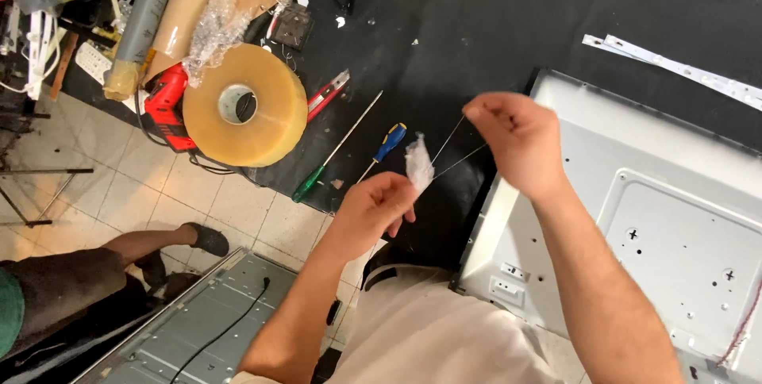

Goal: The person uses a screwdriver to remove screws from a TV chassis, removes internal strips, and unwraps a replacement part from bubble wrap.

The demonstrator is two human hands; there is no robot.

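Nearest the camera: pale shirt [429, 336] of the person wearing the camera, both bare forearms reaching up and away from it.
Left hand [377, 201]: fingers are closing together, pinching a small white wad [418, 163] at the fingertips; the wad is sticking up just above them.
Right hand [516, 138]: raised higher, wrist bent, fingers are curling shut on two thin wires [452, 150] that are running down-left toward the white wad.
White wad and wires: the wad is looking crumpled and papery; the wires are fine, pale and taut, held in the air between the two hands, over the edge of the black table [492, 11].
Under the right arm: grey metal back panel [667, 217] is lying flat on the table.
Left of the hands: blue-handled screwdriver [385, 146], green-handled screwdriver [333, 150], big roll of tan packing tape [246, 106].
Lower left: another person's leg [119, 253] is resting over the tiled floor [230, 201].
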